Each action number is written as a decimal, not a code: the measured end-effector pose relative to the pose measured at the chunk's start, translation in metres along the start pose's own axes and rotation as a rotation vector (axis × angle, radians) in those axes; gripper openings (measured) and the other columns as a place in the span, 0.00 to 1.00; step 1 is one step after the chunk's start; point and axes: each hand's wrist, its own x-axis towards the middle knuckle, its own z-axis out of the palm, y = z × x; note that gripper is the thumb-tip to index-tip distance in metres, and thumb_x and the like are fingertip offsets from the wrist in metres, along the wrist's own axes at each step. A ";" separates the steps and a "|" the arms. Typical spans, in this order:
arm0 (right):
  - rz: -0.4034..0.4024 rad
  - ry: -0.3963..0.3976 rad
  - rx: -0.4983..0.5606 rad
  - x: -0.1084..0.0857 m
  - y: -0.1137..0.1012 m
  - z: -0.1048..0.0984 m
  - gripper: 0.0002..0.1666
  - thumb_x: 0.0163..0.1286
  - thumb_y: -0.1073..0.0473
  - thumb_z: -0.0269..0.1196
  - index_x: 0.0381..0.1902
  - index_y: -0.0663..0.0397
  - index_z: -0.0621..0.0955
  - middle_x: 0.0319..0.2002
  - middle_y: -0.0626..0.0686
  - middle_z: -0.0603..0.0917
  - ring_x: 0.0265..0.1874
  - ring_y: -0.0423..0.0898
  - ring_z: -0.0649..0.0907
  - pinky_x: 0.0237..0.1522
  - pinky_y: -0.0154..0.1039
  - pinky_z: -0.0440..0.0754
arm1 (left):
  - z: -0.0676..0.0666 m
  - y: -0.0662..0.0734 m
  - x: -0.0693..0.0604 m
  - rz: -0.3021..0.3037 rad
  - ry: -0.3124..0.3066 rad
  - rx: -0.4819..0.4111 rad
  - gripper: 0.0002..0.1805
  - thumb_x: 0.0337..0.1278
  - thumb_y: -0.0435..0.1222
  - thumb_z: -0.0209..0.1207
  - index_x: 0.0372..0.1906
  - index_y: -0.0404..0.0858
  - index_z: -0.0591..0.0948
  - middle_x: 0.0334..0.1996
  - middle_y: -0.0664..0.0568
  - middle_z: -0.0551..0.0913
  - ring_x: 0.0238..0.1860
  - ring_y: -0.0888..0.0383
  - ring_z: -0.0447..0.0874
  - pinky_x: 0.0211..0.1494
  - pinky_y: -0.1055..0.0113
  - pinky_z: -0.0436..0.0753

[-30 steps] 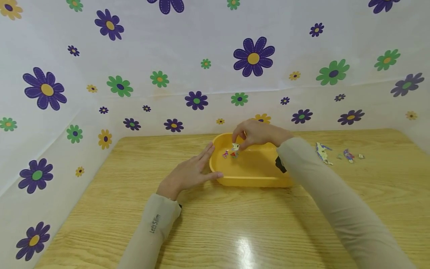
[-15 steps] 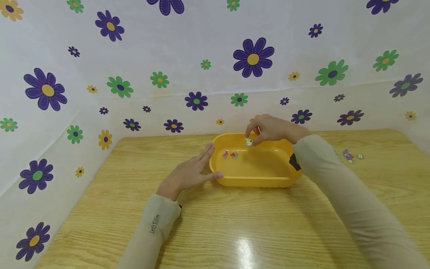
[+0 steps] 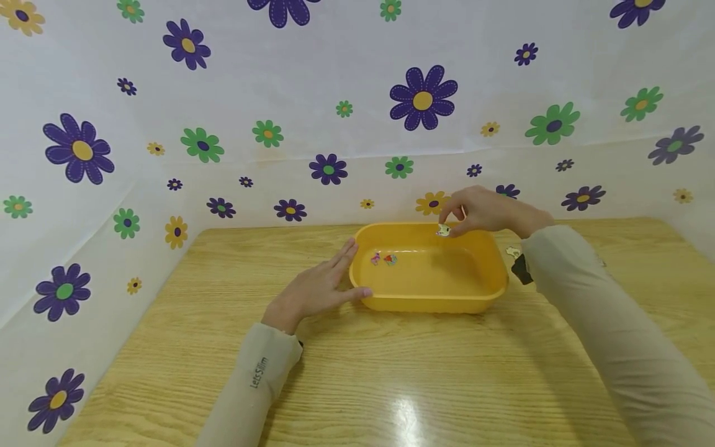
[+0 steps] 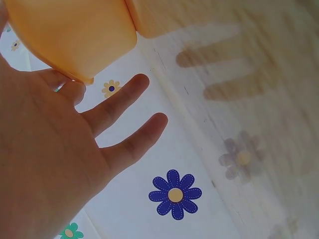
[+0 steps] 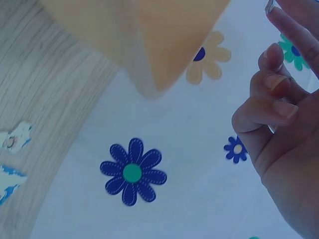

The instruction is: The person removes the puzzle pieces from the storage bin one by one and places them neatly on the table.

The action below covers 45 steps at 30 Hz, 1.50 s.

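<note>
A yellow plastic tub (image 3: pixel 431 303) sits on the wooden table. My left hand (image 3: pixel 310 293) rests against its left end, fingers extended and thumb at the front rim. In the left wrist view, spread fingers (image 4: pixel 134 142) lie beside the tub wall. My right hand (image 3: pixel 487 208) pinches a small pale flat cut-out, like a sticker (image 3: pixel 443 230), above the tub's back right part. Only a sliver of that sticker (image 5: pixel 269 7) shows in the right wrist view. Two small colourful stickers, one pink (image 3: pixel 375 258) and one red and green (image 3: pixel 390 260), lie inside the tub on the left.
Right of the tub lies a pale cut-out (image 3: pixel 512 251), partly hidden by the right wrist. The right wrist view shows a white-and-blue cut-out (image 5: pixel 16 138) and a blue-edged one (image 5: pixel 9 181) on the table (image 3: pixel 335 385). Flower-printed sheeting (image 3: pixel 357 74) stands behind and at left.
My right hand has moved right and slightly up with the pinched sticker, away from the two stickers in the tub. The left hand has stayed at the tub's left end.
</note>
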 end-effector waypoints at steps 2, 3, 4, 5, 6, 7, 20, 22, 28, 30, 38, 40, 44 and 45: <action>0.006 0.009 -0.003 -0.005 0.004 -0.002 0.12 0.62 0.64 0.74 0.43 0.59 0.87 0.28 0.48 0.74 0.32 0.48 0.73 0.33 0.41 0.73 | 0.000 0.000 0.000 0.005 0.003 0.003 0.54 0.66 0.69 0.48 0.83 0.45 0.40 0.82 0.55 0.36 0.78 0.46 0.52 0.76 0.47 0.61; 0.006 0.014 -0.005 -0.008 0.006 -0.003 0.12 0.61 0.64 0.74 0.43 0.59 0.87 0.28 0.47 0.74 0.31 0.48 0.73 0.33 0.40 0.72 | 0.000 0.000 0.000 0.006 0.004 0.005 0.54 0.67 0.68 0.48 0.83 0.45 0.40 0.82 0.55 0.36 0.78 0.46 0.52 0.76 0.47 0.61; 0.011 0.016 -0.005 -0.010 0.008 -0.004 0.12 0.61 0.64 0.74 0.43 0.59 0.87 0.28 0.47 0.74 0.31 0.48 0.73 0.32 0.40 0.72 | 0.001 0.000 0.000 0.007 0.004 0.005 0.54 0.67 0.68 0.48 0.83 0.45 0.41 0.82 0.55 0.36 0.78 0.46 0.52 0.75 0.47 0.62; 0.019 0.016 -0.003 -0.013 0.010 -0.005 0.12 0.61 0.64 0.74 0.43 0.59 0.88 0.28 0.47 0.74 0.31 0.47 0.72 0.32 0.40 0.72 | 0.001 0.000 0.000 0.008 0.005 0.007 0.54 0.67 0.68 0.48 0.83 0.44 0.41 0.82 0.55 0.36 0.78 0.46 0.52 0.75 0.47 0.62; 0.024 0.016 -0.003 -0.015 0.012 -0.006 0.12 0.61 0.64 0.74 0.43 0.60 0.88 0.28 0.47 0.74 0.31 0.47 0.72 0.31 0.39 0.72 | 0.001 0.000 0.001 0.008 0.005 0.007 0.54 0.67 0.68 0.48 0.83 0.44 0.41 0.82 0.55 0.36 0.78 0.46 0.53 0.75 0.47 0.62; 0.025 0.017 -0.006 -0.018 0.014 -0.007 0.13 0.61 0.63 0.74 0.43 0.60 0.88 0.27 0.47 0.74 0.30 0.47 0.72 0.31 0.39 0.71 | 0.001 0.000 0.001 0.008 0.005 0.007 0.54 0.67 0.68 0.48 0.83 0.44 0.41 0.82 0.56 0.36 0.78 0.46 0.53 0.75 0.47 0.62; 0.134 0.032 -0.040 -0.050 0.033 -0.019 0.14 0.62 0.62 0.74 0.45 0.61 0.87 0.27 0.48 0.74 0.28 0.47 0.71 0.27 0.37 0.71 | 0.000 0.002 0.000 0.002 -0.003 0.003 0.54 0.66 0.69 0.47 0.82 0.45 0.39 0.82 0.55 0.35 0.78 0.46 0.52 0.75 0.48 0.62; 0.142 0.044 -0.042 -0.055 0.038 -0.020 0.14 0.61 0.62 0.74 0.45 0.61 0.87 0.27 0.48 0.73 0.28 0.47 0.71 0.27 0.37 0.71 | 0.000 0.001 0.000 0.001 -0.006 0.003 0.54 0.66 0.70 0.47 0.82 0.46 0.39 0.82 0.56 0.34 0.78 0.46 0.51 0.76 0.48 0.61; 0.177 0.048 -0.051 -0.071 0.052 -0.023 0.14 0.62 0.64 0.73 0.45 0.62 0.86 0.27 0.48 0.72 0.28 0.47 0.70 0.27 0.37 0.70 | 0.001 0.000 0.000 0.011 -0.002 0.002 0.54 0.66 0.70 0.46 0.82 0.45 0.39 0.82 0.54 0.35 0.78 0.46 0.51 0.76 0.48 0.61; 0.188 0.041 -0.051 -0.076 0.056 -0.025 0.13 0.62 0.65 0.73 0.45 0.63 0.86 0.27 0.48 0.72 0.28 0.47 0.70 0.26 0.37 0.70 | 0.001 0.000 0.000 0.013 0.001 0.006 0.54 0.66 0.70 0.46 0.83 0.45 0.39 0.82 0.54 0.36 0.78 0.46 0.52 0.76 0.48 0.61; 0.216 0.043 -0.066 -0.094 0.070 -0.025 0.12 0.63 0.65 0.71 0.45 0.63 0.86 0.26 0.48 0.72 0.26 0.44 0.70 0.26 0.36 0.70 | 0.001 0.000 -0.001 0.015 0.004 0.012 0.54 0.67 0.68 0.47 0.83 0.44 0.40 0.82 0.55 0.35 0.78 0.45 0.52 0.75 0.48 0.62; 0.228 0.041 -0.070 -0.098 0.073 -0.025 0.12 0.63 0.64 0.71 0.45 0.63 0.86 0.26 0.48 0.72 0.26 0.44 0.70 0.26 0.37 0.70 | 0.000 0.000 -0.001 0.016 0.005 0.009 0.54 0.67 0.68 0.47 0.83 0.44 0.40 0.82 0.56 0.35 0.78 0.45 0.52 0.75 0.48 0.62; 0.264 0.024 -0.090 -0.107 0.082 -0.024 0.13 0.64 0.64 0.71 0.45 0.63 0.86 0.27 0.48 0.72 0.26 0.44 0.69 0.27 0.38 0.69 | 0.000 0.000 -0.002 0.015 -0.001 0.004 0.54 0.67 0.68 0.47 0.83 0.44 0.40 0.82 0.57 0.35 0.78 0.45 0.52 0.75 0.48 0.62; 0.268 0.021 -0.087 -0.110 0.085 -0.023 0.13 0.64 0.64 0.71 0.46 0.64 0.86 0.26 0.49 0.72 0.24 0.44 0.69 0.27 0.38 0.69 | 0.000 0.000 -0.002 0.016 -0.001 0.003 0.54 0.67 0.69 0.47 0.83 0.43 0.40 0.82 0.56 0.35 0.78 0.45 0.52 0.75 0.48 0.63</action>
